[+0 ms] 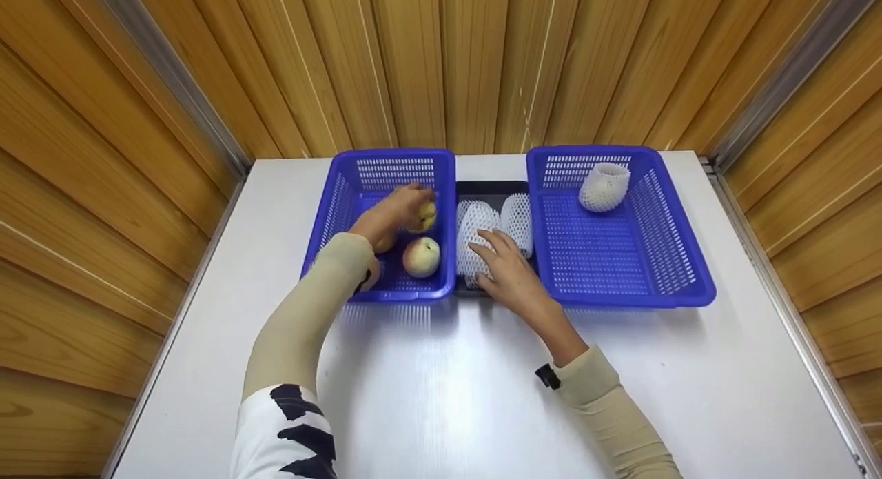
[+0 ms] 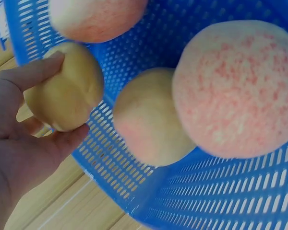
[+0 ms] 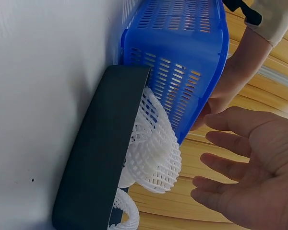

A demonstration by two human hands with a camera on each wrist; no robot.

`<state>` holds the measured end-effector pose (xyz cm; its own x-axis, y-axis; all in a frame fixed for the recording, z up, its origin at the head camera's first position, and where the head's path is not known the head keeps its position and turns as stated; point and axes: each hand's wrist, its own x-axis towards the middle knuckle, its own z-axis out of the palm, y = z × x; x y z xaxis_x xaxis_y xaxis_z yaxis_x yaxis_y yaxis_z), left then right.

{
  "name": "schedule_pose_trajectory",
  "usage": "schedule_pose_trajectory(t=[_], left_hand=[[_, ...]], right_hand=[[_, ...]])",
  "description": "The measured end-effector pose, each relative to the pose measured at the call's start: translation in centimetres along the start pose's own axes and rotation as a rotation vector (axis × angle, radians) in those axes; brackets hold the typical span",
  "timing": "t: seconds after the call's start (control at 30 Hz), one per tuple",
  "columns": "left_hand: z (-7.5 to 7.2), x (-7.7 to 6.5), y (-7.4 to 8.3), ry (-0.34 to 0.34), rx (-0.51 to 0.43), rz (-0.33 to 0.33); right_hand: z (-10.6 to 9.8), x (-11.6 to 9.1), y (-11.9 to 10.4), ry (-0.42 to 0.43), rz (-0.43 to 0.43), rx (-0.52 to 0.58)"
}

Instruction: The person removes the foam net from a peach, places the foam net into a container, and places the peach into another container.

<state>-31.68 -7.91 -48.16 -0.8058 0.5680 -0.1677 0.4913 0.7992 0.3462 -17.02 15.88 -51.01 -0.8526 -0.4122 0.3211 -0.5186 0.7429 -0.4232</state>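
Note:
Inside the left blue basket (image 1: pixel 449 258), my left hand (image 1: pixel 394 211) grips a yellowish peach (image 2: pixel 69 93) between thumb and fingers. Several other peaches lie in that basket, among them a pale one with a red blush (image 1: pixel 421 257) near its front right corner. My right hand (image 1: pixel 511 276) hovers over white foam net sleeves (image 1: pixel 477 231) in a black tray (image 1: pixel 490 187). Its fingers are spread and slightly bent, and the right wrist view shows them apart from the sleeves, holding nothing.
Right of the tray stands a second blue basket (image 1: pixel 592 258). A fruit in a foam net sleeve (image 1: pixel 603 188) sits at its back. Both baskets flank the tray closely on a white table (image 1: pixel 427 375), with wood-patterned walls (image 1: pixel 475 65) behind and at the sides.

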Motion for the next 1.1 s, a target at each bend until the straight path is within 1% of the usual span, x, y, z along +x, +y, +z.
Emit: schedule_pose_trajectory(t=[0.13,0.23,0.27,0.33,0.37,0.4,0.47,0.57,0.6,0.63,0.7,0.77,0.83,0.9,0.97,1.03,1.1], left_hand=[[0.9,0.1,0.2,-0.067,0.128,0.009],[0.9,0.0,0.5,-0.128,0.198,0.001],[0.8,-0.2,0.6,-0.145,0.194,-0.016],[0.5,-0.4,0.7,-0.167,0.173,-0.045],[0.4,-0.6,0.7,-0.181,0.127,-0.074],[0.2,-0.8,0.7,-0.194,0.059,-0.107],[-0.2,-1.3,0.7,-0.198,-0.050,-0.155],[-0.5,-2.1,0.9,-0.187,-0.132,-0.157],[-0.6,-2.4,1.0,-0.181,-0.124,-0.137],[-0.7,-2.7,1.1,-0.171,-0.083,-0.110],[-0.8,-3.4,1.3,-0.145,-0.030,-0.045],[-1.0,-4.5,1.5,-0.093,-0.027,0.021],[-0.9,-5.9,1.8,-0.015,-0.025,0.097],[-0.7,-7.6,2.4,0.059,-0.073,0.149],[-0.5,-9.4,3.2,0.120,-0.130,0.161],[-0.2,-11.2,4.1,0.167,-0.170,0.158],[0.1,-12.7,4.9,0.213,-0.178,0.154]], right_hand=[[0.2,0.0,0.1,-0.002,-0.012,0.010],[0.2,0.0,0.1,0.001,-0.016,0.011],[0.2,0.0,0.2,0.000,-0.015,0.011],[0.0,0.0,0.3,-0.002,-0.009,0.012],[-0.1,0.0,0.3,-0.007,-0.003,0.013],[-0.3,-0.1,0.4,-0.013,0.003,0.017],[-0.6,-0.1,0.5,-0.021,0.011,0.025],[-1.4,-0.2,0.6,-0.023,0.016,0.037],[-1.7,-0.3,0.6,-0.018,0.013,0.041],[-2.0,-0.4,0.7,-0.012,0.006,0.041],[-2.6,-0.6,0.9,0.003,-0.008,0.044],[-3.4,-1.0,1.2,0.018,-0.024,0.045],[-4.2,-1.5,1.6,0.031,-0.030,0.042],[-5.2,-2.2,2.3,0.046,-0.019,0.039],[-6.2,-3.0,3.2,0.054,0.010,0.032],[-7.2,-3.8,4.2,0.062,0.043,0.023],[-8.2,-4.4,5.1,0.065,0.075,0.015]])
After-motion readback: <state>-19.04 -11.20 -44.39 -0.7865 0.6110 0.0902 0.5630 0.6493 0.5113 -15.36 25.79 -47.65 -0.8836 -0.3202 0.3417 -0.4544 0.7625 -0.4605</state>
